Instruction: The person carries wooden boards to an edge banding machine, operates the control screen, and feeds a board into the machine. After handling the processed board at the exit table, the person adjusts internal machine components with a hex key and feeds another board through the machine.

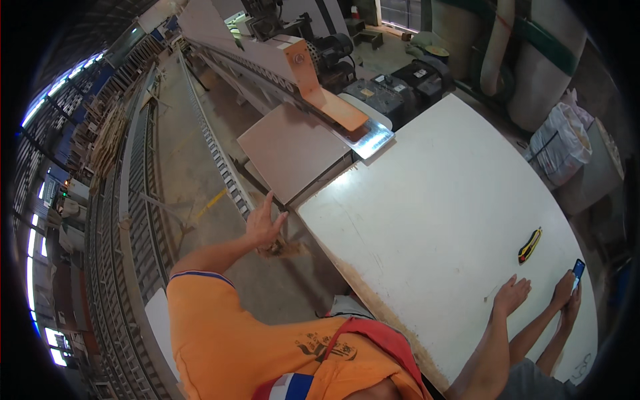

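Note:
My left hand [265, 225] reaches out with its fingers apart, close to the near corner of a flat brownish panel [293, 150]. Whether a fingertip touches that corner I cannot tell. The panel lies at the machine's feed end, under an orange guard [337, 107] and beside a shiny metal plate [373, 140]. Over the white tabletop [427, 220], my right hand [512, 295] is stretched out and holds nothing. A yellow and black utility knife [530, 245] lies just beyond it. Another person's hands [567, 293] hold a phone [578, 272] at the table's right edge.
A long machine [247, 60] runs away toward the back left. Left of it stand a roller rail [217, 153] and more conveyor tracks [137, 173]. Black motor housings [393, 93] sit behind the table. White sacks [560, 143] stand at the right, near large ducts [547, 60].

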`<state>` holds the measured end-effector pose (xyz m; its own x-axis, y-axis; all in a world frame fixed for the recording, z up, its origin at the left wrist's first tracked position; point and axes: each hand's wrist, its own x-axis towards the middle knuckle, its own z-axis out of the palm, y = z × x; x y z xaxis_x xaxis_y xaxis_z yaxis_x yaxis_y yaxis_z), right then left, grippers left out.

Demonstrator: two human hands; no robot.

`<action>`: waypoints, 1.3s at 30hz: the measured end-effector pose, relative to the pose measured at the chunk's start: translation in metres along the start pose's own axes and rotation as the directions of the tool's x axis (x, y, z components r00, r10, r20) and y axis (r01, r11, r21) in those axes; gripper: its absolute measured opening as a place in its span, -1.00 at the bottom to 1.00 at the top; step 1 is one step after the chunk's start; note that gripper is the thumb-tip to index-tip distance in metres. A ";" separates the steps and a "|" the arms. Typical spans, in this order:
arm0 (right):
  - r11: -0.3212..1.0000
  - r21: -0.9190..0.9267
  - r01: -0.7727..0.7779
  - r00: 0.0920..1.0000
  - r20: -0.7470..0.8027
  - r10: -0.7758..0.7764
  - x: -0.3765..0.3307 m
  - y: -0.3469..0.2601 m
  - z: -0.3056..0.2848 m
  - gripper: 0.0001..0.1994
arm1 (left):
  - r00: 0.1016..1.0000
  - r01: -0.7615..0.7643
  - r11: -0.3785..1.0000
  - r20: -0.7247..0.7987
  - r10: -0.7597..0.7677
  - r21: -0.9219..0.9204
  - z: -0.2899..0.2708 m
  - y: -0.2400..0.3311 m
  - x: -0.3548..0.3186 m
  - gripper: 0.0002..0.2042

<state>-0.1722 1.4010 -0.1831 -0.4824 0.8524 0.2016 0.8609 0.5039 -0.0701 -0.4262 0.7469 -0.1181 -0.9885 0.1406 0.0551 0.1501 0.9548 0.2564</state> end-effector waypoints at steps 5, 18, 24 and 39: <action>1.000 -0.017 0.015 1.000 0.016 -0.015 0.003 0.002 0.003 -0.47 | 0.986 -0.162 0.985 -0.017 0.163 0.067 -0.005 0.005 -0.002 -0.39; 1.000 -0.009 0.024 1.000 -0.008 -0.024 0.008 0.004 0.007 -0.47 | 0.921 -0.355 0.931 -0.139 0.365 0.088 0.003 -0.006 0.002 -0.54; 1.000 -0.010 0.008 0.999 0.045 -0.008 0.008 -0.009 -0.005 -0.46 | 0.922 -0.346 0.938 -0.172 0.346 0.031 0.004 -0.014 0.000 -0.59; 0.998 -0.065 0.004 0.997 0.075 0.001 0.007 -0.009 -0.007 -0.42 | 0.943 -0.321 0.947 -0.108 0.315 -0.033 -0.009 -0.004 -0.003 -0.52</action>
<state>-0.1818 1.4016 -0.1743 -0.4924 0.8609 0.1280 0.8677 0.4971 -0.0053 -0.4234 0.7397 -0.1102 -0.8828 0.4055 0.2372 0.4596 0.8501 0.2571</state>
